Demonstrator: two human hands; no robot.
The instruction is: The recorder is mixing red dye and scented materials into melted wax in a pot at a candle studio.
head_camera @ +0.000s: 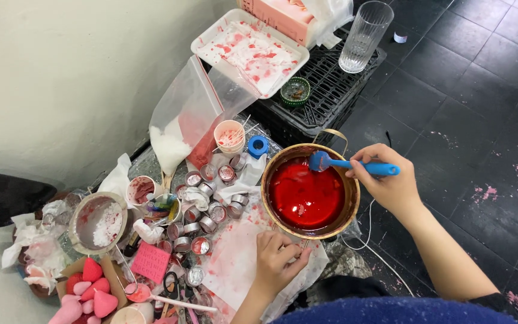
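Just right of centre sits your round metal pot [310, 190], brimming with glossy red liquid, a paler swirl showing on its surface near the far rim. You're stirring, by my read: your right hand [387, 180] is closed around the blue spatula [351, 164], its head dipped at the pot's upper edge. Your left hand [278, 257] is curled against the near rim, fingers pressed to the stained paper [235, 264] below, apparently steadying. Next calls for a slow sweep, keeping clear of the rim. Small tins [202, 210] crowd the left, a ribbed glass [364, 36] up top.
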